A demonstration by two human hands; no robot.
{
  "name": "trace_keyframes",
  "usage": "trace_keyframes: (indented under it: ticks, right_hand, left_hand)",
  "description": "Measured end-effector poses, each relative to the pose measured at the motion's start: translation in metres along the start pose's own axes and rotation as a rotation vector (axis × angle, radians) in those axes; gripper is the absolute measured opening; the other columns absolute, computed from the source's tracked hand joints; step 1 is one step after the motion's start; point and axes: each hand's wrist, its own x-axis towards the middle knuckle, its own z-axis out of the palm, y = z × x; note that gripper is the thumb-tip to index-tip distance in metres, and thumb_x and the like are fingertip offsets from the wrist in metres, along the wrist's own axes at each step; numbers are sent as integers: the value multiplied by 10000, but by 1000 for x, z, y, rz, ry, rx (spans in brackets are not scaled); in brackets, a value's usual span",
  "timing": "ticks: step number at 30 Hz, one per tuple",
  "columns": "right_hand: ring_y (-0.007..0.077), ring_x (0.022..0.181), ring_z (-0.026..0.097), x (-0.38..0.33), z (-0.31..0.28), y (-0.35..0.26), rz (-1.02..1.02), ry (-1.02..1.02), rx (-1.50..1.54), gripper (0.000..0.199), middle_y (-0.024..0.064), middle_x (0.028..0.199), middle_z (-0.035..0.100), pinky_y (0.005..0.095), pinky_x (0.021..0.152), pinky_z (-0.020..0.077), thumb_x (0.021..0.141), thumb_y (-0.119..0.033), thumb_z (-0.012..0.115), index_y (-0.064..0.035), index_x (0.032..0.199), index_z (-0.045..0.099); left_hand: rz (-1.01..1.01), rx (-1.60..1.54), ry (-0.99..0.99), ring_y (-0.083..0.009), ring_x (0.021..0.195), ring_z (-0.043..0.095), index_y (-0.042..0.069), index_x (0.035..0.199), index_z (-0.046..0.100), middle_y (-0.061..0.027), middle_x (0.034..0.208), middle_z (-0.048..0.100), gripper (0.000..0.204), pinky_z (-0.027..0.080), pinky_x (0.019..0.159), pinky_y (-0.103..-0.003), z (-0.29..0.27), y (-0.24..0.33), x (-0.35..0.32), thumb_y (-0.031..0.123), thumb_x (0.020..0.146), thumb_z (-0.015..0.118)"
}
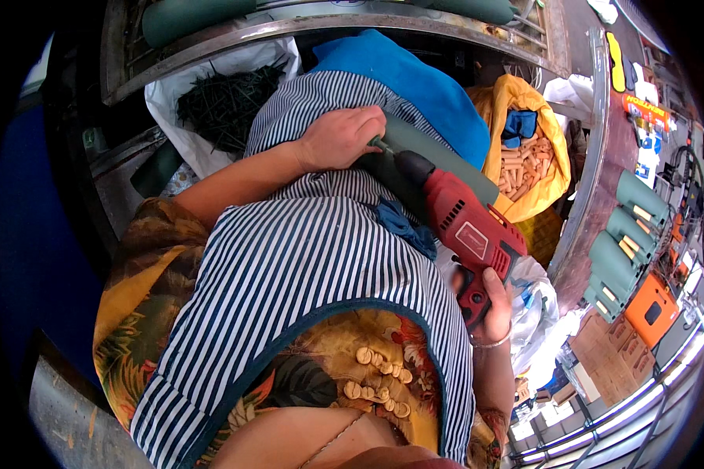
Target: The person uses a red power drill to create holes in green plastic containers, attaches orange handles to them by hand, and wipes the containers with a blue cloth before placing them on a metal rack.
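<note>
My right hand (pixel 493 309) grips the handle of a red power drill (pixel 469 227), which points up and to the left. Its black chuck (pixel 413 167) lies close to a dark green cylinder (pixel 438 156) resting across my lap. Curled at the near end of that cylinder, my left hand (pixel 343 137) is closed around a small green piece (pixel 378 144) by the tip of the drill. Most of the small piece is hidden by my fingers. A blue cloth (pixel 403 66) and a striped apron (pixel 305 258) cover my lap under the cylinder.
A white sack (pixel 160 102) of dark green spiky pieces (pixel 227 105) stands at the left. On the right, a yellow bag (pixel 551 191) holds tan pegs (pixel 524 168) and a blue cloth. A metal-framed rack (pixel 344 23) crosses ahead; green cylinders (pixel 614 258) lie at far right.
</note>
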Motion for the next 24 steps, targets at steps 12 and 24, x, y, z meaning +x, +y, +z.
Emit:
trace_keyframes:
  ticks: [12, 24]
  right_hand:
    - [207, 636, 634, -3, -1, 6, -42, 47, 28, 462, 182, 887, 652, 264, 486, 498, 933, -297, 574, 51, 1222, 483]
    - [242, 880, 667, 16, -163, 66, -504, 461, 461, 641, 164, 1064, 657, 300, 599, 572, 968, -537, 478, 11, 1298, 469]
  left_hand:
    - [-33, 34, 88, -290, 814, 644, 53, 922, 533, -121, 956, 601, 179, 529, 698, -364, 8, 4, 2, 123, 795, 638]
    - [-152, 22, -49, -334, 1001, 602, 75, 994, 583, -122, 1067, 597, 272, 496, 833, -398, -2, 8, 4, 204, 794, 714]
